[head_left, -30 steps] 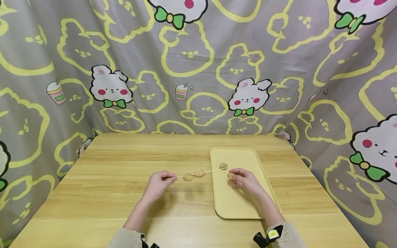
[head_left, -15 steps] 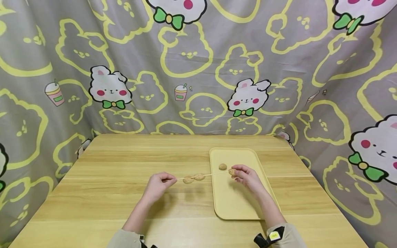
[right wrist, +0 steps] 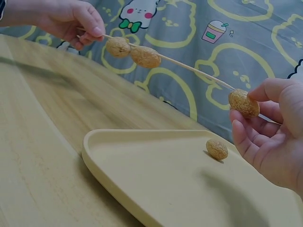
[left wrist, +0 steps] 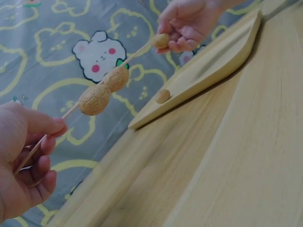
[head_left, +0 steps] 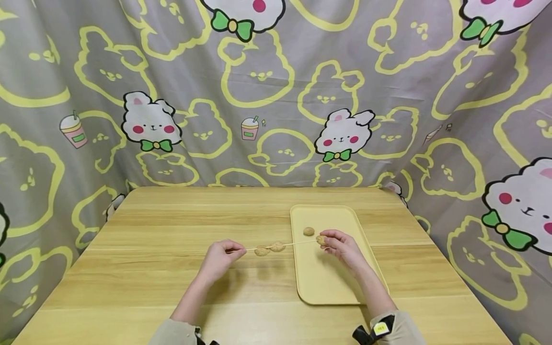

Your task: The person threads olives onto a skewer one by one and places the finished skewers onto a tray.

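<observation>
My left hand (head_left: 222, 258) pinches one end of a thin wooden skewer (right wrist: 189, 68) between thumb and fingers. Two wrinkled golden-brown food balls, a nearer ball (left wrist: 94, 100) and a farther ball (left wrist: 116, 78), are threaded on it side by side. Between finger and thumb, my right hand (head_left: 345, 249) pinches a third brown ball (right wrist: 244, 103). The skewer's far tip meets this ball in the right wrist view. Another brown ball (right wrist: 217, 149) lies on the yellow tray (head_left: 332, 290), beyond the right hand in the head view.
The tray rests on the right part of a wooden table (head_left: 172, 215), with my right forearm crossing its near right side. A grey patterned curtain (head_left: 267, 110) hangs behind the table and along both sides.
The right hand has brought its ball up to the skewer's tip, which was apart from it a second ago. The left hand keeps its hold, and the skewer has levelled slightly.
</observation>
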Demonstrator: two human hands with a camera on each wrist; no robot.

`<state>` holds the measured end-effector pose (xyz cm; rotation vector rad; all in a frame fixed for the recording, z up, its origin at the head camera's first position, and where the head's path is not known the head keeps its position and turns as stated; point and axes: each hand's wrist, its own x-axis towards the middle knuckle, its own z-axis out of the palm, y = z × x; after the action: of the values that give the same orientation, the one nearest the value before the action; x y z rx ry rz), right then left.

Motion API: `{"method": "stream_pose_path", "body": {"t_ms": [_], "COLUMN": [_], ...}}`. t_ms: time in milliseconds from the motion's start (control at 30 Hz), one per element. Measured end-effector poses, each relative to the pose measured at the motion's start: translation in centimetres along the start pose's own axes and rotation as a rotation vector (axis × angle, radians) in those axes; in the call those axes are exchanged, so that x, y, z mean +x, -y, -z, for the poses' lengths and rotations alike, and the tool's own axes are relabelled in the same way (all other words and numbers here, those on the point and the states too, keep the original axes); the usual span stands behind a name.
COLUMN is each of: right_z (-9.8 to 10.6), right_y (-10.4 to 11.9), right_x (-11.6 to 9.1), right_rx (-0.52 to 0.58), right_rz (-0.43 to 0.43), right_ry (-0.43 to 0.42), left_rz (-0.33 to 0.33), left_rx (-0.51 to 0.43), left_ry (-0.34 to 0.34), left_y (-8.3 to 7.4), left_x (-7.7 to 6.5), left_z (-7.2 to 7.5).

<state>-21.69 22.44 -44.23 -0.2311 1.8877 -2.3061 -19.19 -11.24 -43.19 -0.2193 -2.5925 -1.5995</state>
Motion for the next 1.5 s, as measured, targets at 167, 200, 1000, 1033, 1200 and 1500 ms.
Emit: {"method": "stream_pose_path", "body": {"t_ms": [167,200,1000,1033,1200,1500], "right_z": [0.0,0.0,-1.4,-1.5,-1.7,-2.1], "right_y": [0.0,0.0,-0.2,-0.2,-0.3,-0.5], "right_x": [-0.1,-0.1,-0.1,0.0,0.2,0.3], "right_rx": [0.006,0.008,-0.048,-0.052,-0.067,-0.104], "right_rz": [0.006,0.008,0.115,0.120,0.134,0.141], "right_ry": [0.012,0.016,0.003,-0.001,0.001,0.008], "left_rz": [0.000,0.000,-0.011,-0.011,-0.015,-0.025], "left_rx": [0.012,0.014,0.027,0.024,0.013,-0.007], "left_ry": [-0.004,-0.004,-0.017,-0.018,-0.026,-0.036], "left_y": [0.2,0.2,0.0,-0.1,-0.1,0.1], "left_x": [-0.1,-0.1,-0.4,-0.4,-0.5,-0.4], "left_z": [0.1,0.1,0.5,0.6,0.6,0.3]}}
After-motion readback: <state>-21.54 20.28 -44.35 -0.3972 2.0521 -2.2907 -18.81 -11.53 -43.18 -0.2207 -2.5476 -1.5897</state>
